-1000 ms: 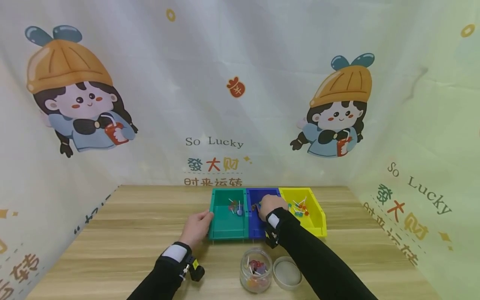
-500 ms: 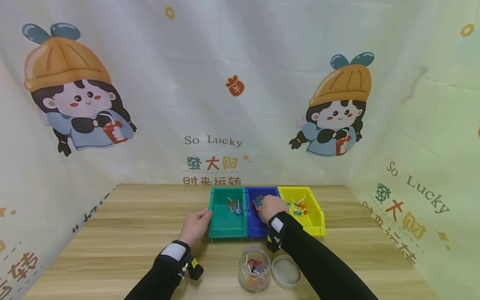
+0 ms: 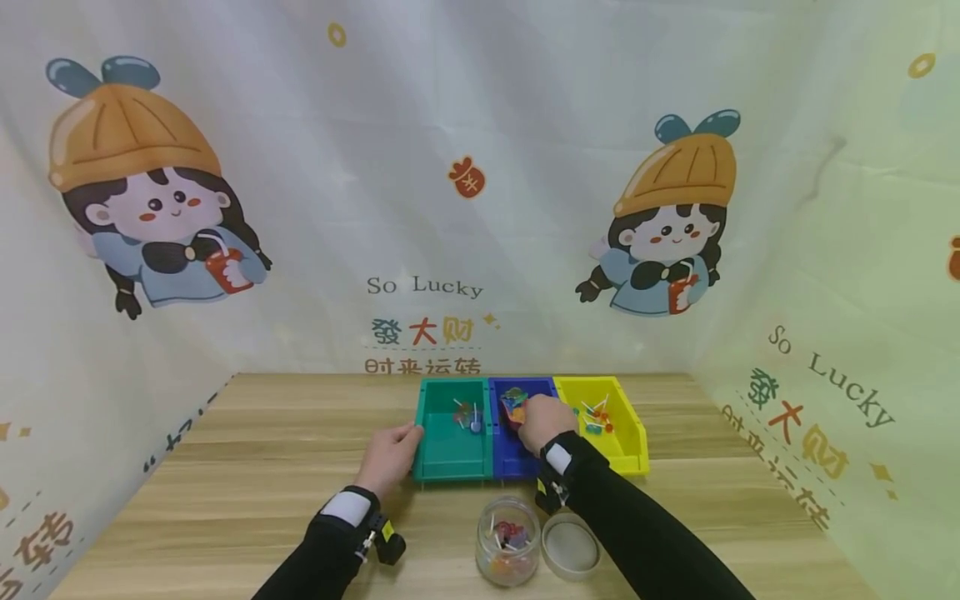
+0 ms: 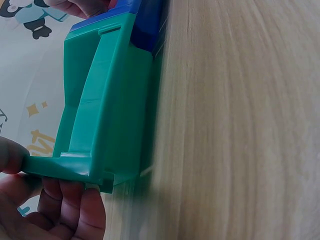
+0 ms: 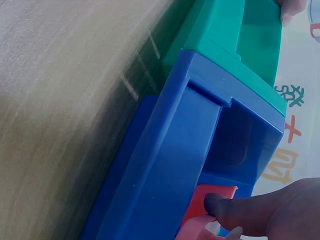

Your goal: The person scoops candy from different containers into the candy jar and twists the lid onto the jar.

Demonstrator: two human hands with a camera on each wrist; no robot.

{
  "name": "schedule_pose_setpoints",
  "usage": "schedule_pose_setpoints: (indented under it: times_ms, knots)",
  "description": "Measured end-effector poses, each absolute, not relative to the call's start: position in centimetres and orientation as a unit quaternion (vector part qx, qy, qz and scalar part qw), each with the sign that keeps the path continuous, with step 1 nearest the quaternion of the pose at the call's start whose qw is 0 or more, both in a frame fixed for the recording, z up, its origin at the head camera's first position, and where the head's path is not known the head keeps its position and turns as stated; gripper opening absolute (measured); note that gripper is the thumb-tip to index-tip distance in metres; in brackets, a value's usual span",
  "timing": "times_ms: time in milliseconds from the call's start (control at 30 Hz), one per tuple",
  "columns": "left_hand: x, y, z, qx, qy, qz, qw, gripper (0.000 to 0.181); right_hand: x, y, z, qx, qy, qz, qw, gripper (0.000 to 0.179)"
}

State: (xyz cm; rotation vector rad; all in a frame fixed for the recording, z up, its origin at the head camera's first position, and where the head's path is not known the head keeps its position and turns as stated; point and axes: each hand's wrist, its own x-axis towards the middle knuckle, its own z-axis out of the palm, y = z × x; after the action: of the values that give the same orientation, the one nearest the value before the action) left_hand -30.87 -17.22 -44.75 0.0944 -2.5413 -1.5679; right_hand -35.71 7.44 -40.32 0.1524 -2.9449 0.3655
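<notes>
Head view: three bins sit side by side on the worktop (image 3: 315, 425), green bin (image 3: 450, 458) on the left, blue bin (image 3: 517, 460) in the middle, yellow bin (image 3: 626, 454) on the right.
Left hand: your left hand (image 3: 388, 458) pinches the green bin's left edge, thumb on top and fingers under. A firm, light hold should stop the bins from sliding.
Right hand: your right hand (image 3: 547, 421) pinches a red thing (image 5: 197, 202) with the thumb on it. The rest of your grip is partly hidden.
Red thing: it is inside the blue bin, with bright bits of other colors by it. It may be a scoop; I can't tell for sure. Small, slow moves and a level wrist would likely stop spills.
Lollipops: some lie in the green bin (image 3: 468, 414), some in the yellow bin (image 3: 597, 417). Mind your right wrist near the yellow ones.
Jar: the glass jar (image 3: 483, 546), with candy inside, stands near you, its lid (image 3: 572, 546) just to the right. Lift your right sleeve over them.
</notes>
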Motion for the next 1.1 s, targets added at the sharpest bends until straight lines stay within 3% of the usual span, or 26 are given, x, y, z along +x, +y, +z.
schedule_pose_setpoints:
  times_ms: [233, 1100]
  knots:
    - [-30.8, -17.0, -44.6, 0.030, -0.849, -0.521, 0.079, 0.045, -35.5, 7.8, -40.6, 0.036, -0.986, 0.126, 0.102, 0.028]
    - [-30.8, -16.9, -44.7, 0.034, -0.852, -0.517, 0.074, 0.048, -34.0, 8.8, -39.9, 0.000, -0.983, 0.156, 0.096, 0.041]
